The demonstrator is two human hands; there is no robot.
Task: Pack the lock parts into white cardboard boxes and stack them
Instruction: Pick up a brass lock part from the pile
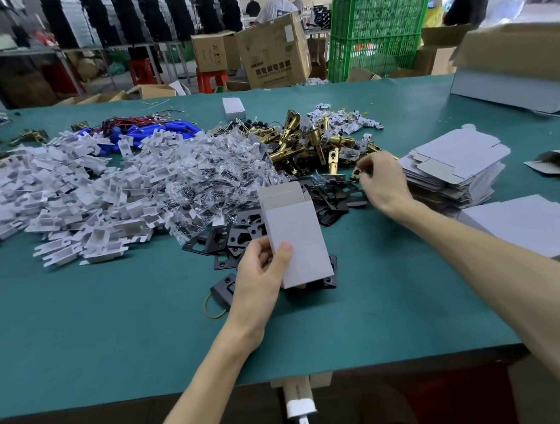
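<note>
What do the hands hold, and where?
Left hand grips the white box at its lower left edge; right hand pinches a brass latch at one end.

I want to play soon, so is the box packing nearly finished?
Not nearly. Done: one closed small box lies far back. In hand: the left hand holds an open white box while the right hand pinches a brass latch from its pile. Left: a stack of flat boxes and heaps of white plastic parts and black plates.

Right hand [383, 181] fingertips hidden (hold on brass latch [356, 173] unclear); white box [298, 240] interior unseen; far workers [276, 5] blurred.
</note>
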